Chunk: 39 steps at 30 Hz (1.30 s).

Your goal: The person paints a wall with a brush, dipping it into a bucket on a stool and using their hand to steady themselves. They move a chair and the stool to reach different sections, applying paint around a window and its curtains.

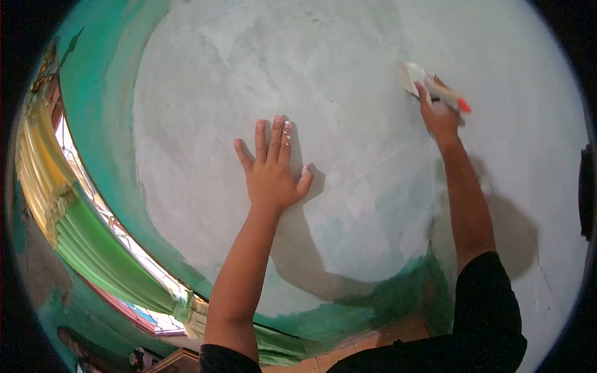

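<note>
My left hand is against the wall with its fingers spread, and white paint marks some fingertips. Higher up on the right, my right hand grips a paintbrush with a pale handle and a red end. The brush's bristles are coated white and meet the wall, slightly blurred. Whitish-grey paint covers a large area around both hands. Green paint shows along the left side and at the bottom of the wall.
A yellow and green curtain hangs by a window at the left. Orange-brown floor tiles show at the bottom. A dark object is at the right edge. A thin crack runs down the right-hand wall.
</note>
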Available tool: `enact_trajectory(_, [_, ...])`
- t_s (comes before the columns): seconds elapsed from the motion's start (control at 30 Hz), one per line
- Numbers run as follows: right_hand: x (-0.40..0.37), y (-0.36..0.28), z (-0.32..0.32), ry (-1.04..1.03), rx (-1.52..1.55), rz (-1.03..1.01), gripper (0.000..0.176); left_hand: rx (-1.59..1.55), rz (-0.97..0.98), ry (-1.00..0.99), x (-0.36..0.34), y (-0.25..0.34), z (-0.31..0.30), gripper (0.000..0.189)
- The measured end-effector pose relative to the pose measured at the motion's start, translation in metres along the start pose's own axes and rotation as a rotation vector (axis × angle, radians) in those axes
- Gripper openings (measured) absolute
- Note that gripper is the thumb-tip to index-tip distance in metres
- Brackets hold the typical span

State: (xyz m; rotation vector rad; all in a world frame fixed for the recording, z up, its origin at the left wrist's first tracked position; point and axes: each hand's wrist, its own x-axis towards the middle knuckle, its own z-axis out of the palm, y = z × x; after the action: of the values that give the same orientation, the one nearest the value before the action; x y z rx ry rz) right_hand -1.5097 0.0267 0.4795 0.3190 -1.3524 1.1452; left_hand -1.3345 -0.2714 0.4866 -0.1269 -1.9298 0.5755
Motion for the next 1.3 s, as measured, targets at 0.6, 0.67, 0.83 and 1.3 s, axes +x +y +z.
enact_trajectory(0.6, [-0.019,0.014,-0.023,0.016,0.019,-0.161,0.030,0.022,0.017,-0.043,0.015,0.053,0.031,0.083])
enact_trajectory(0.67, [-0.039,0.019,-0.027,0.038,0.008,-0.247,0.031,0.019,0.003,-0.044,0.013,0.052,0.032,0.083])
enact_trajectory(0.83, [-0.096,0.026,-0.053,-0.153,-0.141,0.107,0.032,0.016,0.009,-0.018,0.014,0.055,0.031,0.083])
enact_trajectory(1.3, [-0.059,0.017,-0.002,-0.223,0.636,0.432,0.028,0.025,0.050,-0.065,0.013,0.052,0.034,0.078])
